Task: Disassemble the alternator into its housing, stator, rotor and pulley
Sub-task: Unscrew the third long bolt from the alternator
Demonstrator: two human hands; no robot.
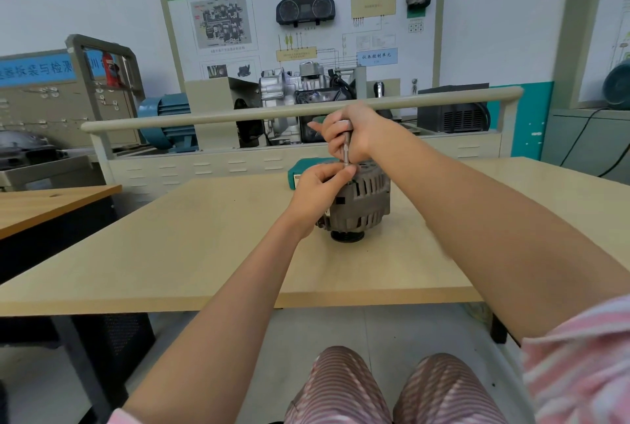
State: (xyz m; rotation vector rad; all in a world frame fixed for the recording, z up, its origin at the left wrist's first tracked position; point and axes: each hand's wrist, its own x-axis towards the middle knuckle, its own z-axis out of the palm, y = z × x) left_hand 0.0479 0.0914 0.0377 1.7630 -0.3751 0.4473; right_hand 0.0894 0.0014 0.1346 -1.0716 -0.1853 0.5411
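- The alternator (361, 205) stands upright on the pale wooden worktop (204, 246), a little right of its middle and towards the far edge.
- Its dark pulley (347, 236) points down and touches the worktop, so the grey ribbed housing (370, 197) with its slots sits above it.
- The right hand (351, 132) is curled round the top of a thin metal tool (346, 147), which stands upright with its lower end on the top face of the alternator.
- The left hand (318, 190) reaches in from the near left and rests against the upper left side of the housing; its fingers are bent, and the fingertips (349, 170) pinch the base of the tool where it meets the alternator.
- What sort of tip the tool has is hidden by the fingers.
- A green case (300, 169) lies on the worktop just behind the alternator, mostly covered by the left hand.
- Beyond the far edge of the worktop stands a beige rail (238, 115), and behind it a silver gearbox (289, 93) and a blue motor (167, 120).
- A training board (306, 14) with diagrams and a dashboard cluster hangs on the far wall.
- At the near edge, the person's knees in striped pink cloth (392, 389) show below the worktop.
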